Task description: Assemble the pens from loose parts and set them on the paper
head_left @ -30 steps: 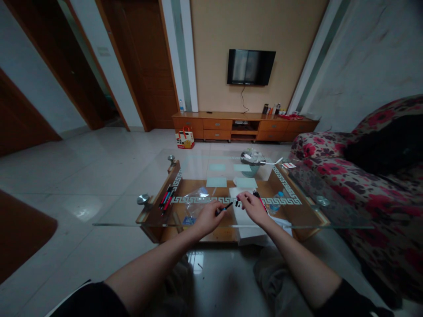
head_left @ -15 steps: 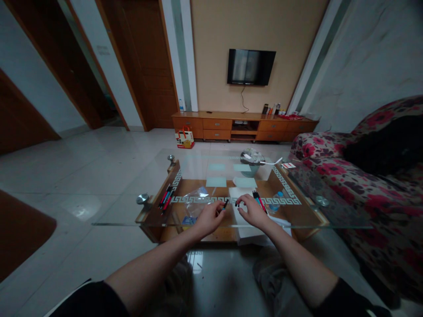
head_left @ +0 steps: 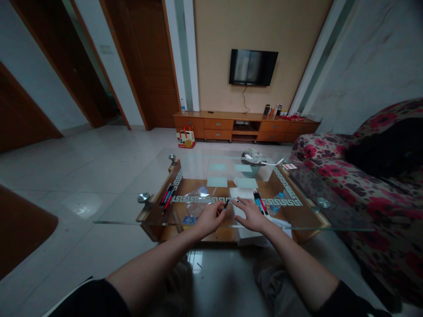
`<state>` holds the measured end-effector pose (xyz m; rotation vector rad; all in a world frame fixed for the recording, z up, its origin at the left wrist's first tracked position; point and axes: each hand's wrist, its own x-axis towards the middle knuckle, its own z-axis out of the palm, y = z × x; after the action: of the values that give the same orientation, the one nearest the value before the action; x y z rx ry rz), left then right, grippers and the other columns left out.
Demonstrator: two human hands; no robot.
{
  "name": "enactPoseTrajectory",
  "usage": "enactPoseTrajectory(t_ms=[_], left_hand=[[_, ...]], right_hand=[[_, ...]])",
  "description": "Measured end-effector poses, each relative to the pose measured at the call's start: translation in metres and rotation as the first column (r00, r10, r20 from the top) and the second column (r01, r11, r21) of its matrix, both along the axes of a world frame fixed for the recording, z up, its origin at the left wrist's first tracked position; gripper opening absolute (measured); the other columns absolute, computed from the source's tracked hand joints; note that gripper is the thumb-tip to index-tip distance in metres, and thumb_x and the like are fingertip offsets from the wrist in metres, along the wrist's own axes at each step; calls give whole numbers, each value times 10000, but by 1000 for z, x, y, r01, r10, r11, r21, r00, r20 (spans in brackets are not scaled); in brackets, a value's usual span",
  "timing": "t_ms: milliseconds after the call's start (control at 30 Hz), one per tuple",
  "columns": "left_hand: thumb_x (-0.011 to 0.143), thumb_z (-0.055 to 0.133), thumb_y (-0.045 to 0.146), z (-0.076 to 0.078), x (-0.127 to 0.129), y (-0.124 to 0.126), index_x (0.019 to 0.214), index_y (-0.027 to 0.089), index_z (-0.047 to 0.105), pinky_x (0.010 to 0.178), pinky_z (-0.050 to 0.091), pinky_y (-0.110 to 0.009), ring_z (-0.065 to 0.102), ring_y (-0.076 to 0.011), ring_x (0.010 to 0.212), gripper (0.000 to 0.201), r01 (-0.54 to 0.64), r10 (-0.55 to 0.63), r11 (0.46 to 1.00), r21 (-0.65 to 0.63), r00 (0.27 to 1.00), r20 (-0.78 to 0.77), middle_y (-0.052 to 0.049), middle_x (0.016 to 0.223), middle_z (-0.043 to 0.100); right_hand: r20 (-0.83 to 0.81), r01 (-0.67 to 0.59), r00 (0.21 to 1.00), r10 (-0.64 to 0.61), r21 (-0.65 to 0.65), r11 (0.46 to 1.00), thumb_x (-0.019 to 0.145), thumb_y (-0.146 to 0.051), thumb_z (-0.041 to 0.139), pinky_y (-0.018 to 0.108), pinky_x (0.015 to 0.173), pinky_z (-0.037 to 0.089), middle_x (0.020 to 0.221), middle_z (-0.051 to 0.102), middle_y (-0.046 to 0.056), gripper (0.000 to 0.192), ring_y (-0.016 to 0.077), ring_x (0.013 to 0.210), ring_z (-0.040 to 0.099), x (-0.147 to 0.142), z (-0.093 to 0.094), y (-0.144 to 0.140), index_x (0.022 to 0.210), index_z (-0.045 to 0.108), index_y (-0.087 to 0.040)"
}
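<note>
A: Where is the pen (head_left: 225,204) right now?

B: In the left hand (head_left: 208,219), pinched between curled fingers over the near edge of the glass table (head_left: 132,207). Its long axis runs from the hand up and to the right, tip pointing away from the person toward the white paper (head_left: 243,193).

A: So which way does it lie from the grip?

B: It sticks out beyond the fingertips, on the far right side of that hand. Only a short dark length with a bluish spot shows; the rest is hidden in the fist.

A: And the right hand (head_left: 251,214)?

B: Flat, fingers spread, palm down on the white paper, holding nothing that I can see. It lies just right of the pen tip, close but apart. The left hand is the nearer one, since it has the pen.

A: What else sits around the paper?

B: Just right of it, a small bunch of pens (head_left: 260,202) lies with long axes running away from the person. Left of it is a clear plastic bag (head_left: 197,198), and further left, at the table's left rim, another group of red and dark pens (head_left: 167,197).

A: Beyond the paper?

B: A bowl (head_left: 253,159) near the table's far edge.
</note>
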<state>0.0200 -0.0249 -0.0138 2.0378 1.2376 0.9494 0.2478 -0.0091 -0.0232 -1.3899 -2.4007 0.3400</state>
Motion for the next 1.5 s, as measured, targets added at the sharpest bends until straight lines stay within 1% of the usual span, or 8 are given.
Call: enactPoseTrajectory(t_ms=[333,500,600,700,833,967,1300,1500], left_hand=[[874,510,274,2,-1,-1,1077,185,601,600,420,-234,591,-135,644,239,3,-3,1000,3,1000,-13,-6,738,647],[870,512,270,5,0,-1,1058,176,602,605,415,-236,583,-134,640,229,14,-14,1000,-5,1000,-3,-3,724,639],[867,512,262,8,0,-2,1063,179,607,602,409,-236,564,-128,624,232,49,-49,999,-7,999,-11,2,714,629],[855,527,253,12,-1,-3,1053,188,617,622,412,-241,552,-130,646,228,53,-53,998,19,998,-24,-2,739,625],[848,531,255,14,0,-4,1022,187,622,639,413,-247,544,-136,681,208,39,-38,999,32,999,-29,-10,774,619],[849,525,245,13,1,-4,1001,189,620,648,408,-248,542,-139,701,188,44,-42,998,52,998,-38,-10,791,615],[842,534,252,13,1,-4,937,184,623,634,394,-244,527,-138,682,147,29,-25,998,63,997,-70,-3,758,597],[842,533,234,11,1,-3,945,192,630,646,405,-247,535,-141,704,148,30,-26,997,76,998,-56,-8,792,610]], right_hand=[[-14,10,1000,-10,-11,1000,803,-360,644,505,1047,319,1388,499,139,647,329,1273,417,-1,-8,2,1409,457,-235],[-232,33,972,-24,35,999,855,-278,556,461,1013,378,1271,594,112,456,267,1188,506,-7,-2,6,1308,561,-234],[-483,79,872,-81,-25,997,895,-264,459,400,913,465,1135,664,76,330,215,1042,594,-13,5,10,1168,642,-229],[-656,75,738,-160,-156,985,877,-315,477,336,741,518,992,696,65,312,186,846,642,-17,11,11,1111,650,-204],[-764,45,594,-250,-279,959,815,-378,574,276,583,486,864,701,40,436,159,679,635,-19,13,10,1215,564,-202],[-799,32,502,-330,-364,931,779,-433,632,242,515,443,872,709,67,388,162,664,639,-19,12,10,1070,582,-181],[-814,40,477,-331,-356,934,758,-490,654,260,538,463,813,707,62,404,172,661,648,-21,15,10,1007,585,-180],[-808,22,505,-304,-340,940,774,-471,644,262,536,462,799,692,49,369,180,677,652,-22,13,9,1006,604,-187]])
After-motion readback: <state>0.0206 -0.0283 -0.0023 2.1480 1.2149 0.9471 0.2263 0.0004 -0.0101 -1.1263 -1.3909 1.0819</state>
